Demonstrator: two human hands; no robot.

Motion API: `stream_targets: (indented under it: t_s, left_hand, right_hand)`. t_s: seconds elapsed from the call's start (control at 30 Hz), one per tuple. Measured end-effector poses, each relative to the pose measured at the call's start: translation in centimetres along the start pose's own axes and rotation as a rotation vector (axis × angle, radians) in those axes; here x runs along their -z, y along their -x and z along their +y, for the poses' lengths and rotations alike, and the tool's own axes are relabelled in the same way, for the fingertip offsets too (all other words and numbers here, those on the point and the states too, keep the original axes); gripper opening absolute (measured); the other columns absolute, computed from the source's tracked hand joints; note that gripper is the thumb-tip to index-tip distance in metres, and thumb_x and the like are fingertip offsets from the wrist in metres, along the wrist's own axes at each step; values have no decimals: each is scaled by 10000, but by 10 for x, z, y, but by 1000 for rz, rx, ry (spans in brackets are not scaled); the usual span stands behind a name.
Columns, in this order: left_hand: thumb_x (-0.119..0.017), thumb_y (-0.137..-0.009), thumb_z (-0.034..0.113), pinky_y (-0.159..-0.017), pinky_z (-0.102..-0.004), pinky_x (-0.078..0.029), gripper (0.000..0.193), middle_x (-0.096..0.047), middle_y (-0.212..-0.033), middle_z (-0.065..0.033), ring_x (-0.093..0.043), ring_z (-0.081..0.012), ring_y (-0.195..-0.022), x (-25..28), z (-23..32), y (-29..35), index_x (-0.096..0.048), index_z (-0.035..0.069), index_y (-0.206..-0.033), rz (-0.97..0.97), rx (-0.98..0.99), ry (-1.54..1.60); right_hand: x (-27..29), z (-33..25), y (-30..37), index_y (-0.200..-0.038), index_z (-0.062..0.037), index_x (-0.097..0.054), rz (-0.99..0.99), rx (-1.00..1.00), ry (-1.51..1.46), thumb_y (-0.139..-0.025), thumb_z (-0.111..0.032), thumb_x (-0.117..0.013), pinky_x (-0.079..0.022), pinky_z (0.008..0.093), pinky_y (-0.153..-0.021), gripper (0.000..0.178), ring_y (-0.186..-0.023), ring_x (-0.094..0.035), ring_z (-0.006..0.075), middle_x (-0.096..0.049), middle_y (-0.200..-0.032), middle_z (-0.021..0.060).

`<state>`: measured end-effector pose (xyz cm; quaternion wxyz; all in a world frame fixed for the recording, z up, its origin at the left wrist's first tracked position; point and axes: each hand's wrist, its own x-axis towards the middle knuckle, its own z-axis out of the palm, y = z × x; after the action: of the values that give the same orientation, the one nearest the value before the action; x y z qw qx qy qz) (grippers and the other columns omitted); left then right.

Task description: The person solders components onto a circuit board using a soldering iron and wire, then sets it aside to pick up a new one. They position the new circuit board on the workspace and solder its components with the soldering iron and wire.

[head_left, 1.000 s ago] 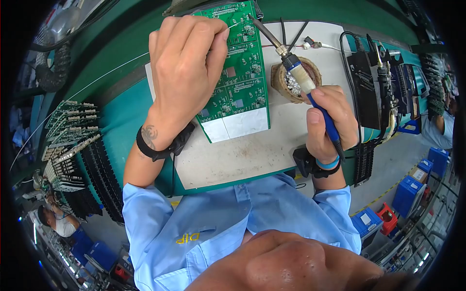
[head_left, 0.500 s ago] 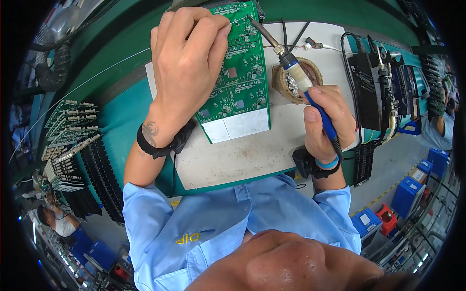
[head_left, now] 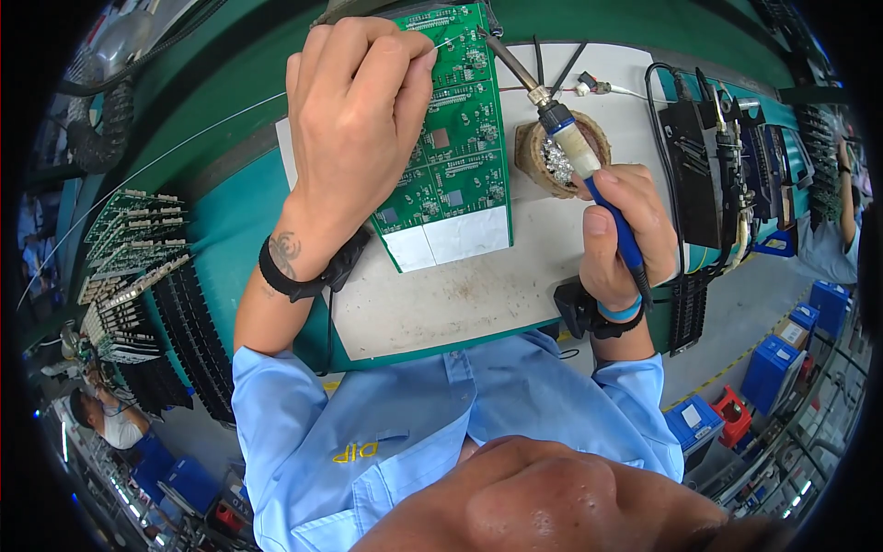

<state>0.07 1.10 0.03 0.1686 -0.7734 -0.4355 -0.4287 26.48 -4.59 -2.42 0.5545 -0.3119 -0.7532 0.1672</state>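
Observation:
A green circuit board panel (head_left: 460,138) lies on the pale work mat (head_left: 441,313), two white strips along its near end. Over its left side, my left hand (head_left: 359,110) pinches a thin solder wire (head_left: 444,43) between thumb and forefinger; the wire trails off to the left. My right hand (head_left: 630,225) is closed round the blue handle of a soldering iron (head_left: 570,143). The iron's tip is by the board's far right edge, near the wire's end; whether it touches the board I cannot tell. Beneath the iron stands a round brown pot (head_left: 595,138) with silvery scraps in it.
Circuit boards stand upright in a black rack (head_left: 193,322) at the left. To the right are a black tool holder (head_left: 694,143) and cables. A small connector with a white lead (head_left: 593,85) lies behind the pot. Farther off, people work near blue bins (head_left: 773,368).
The iron's tip has shifted slightly right, away from the wire's end. My right hand has moved a little to the right with it. My left hand is almost still.

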Motion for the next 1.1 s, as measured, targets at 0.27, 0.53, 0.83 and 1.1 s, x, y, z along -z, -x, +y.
stream_targets:
  t_s: [0.27,0.53,0.83,1.1]
  left_hand:
    - [-793,-820,0,-736,-352,-464,143,-677,-938,-68,-613,-237,-820,1,4,-2,-721,50,-933,-22,22,6]
    - [-797,-824,4,-737,-355,-464,143,-676,-940,-72,-616,-240,-824,1,5,-2,-720,47,-937,-16,11,9]
    - [-805,-801,17,-742,-367,-453,168,-665,-940,-59,-621,-246,-852,0,1,-3,-712,70,-931,-11,13,5]
    - [-681,-779,118,-697,-391,-421,112,-551,-874,-55,-563,-256,-828,-4,11,6,-635,84,-875,-7,4,-5]
  right_hand:
    - [-2,0,0,-1095,43,-703,-14,-26,-18,-815,41,-767,-559,402,-772,288,-843,-705,324,-745,-977,188]
    - [-1,-1,1,-1095,42,-704,-9,-26,-11,-817,45,-763,-557,400,-770,284,-845,-704,324,-744,-978,188]
    - [0,5,2,-1110,49,-695,23,-1,-16,-852,26,-739,-553,406,-776,262,-841,-694,324,-736,-976,188]
    - [39,3,52,-1295,102,-614,69,-119,93,-1039,-64,-539,-545,390,-912,314,-964,-675,287,-682,-1178,237]
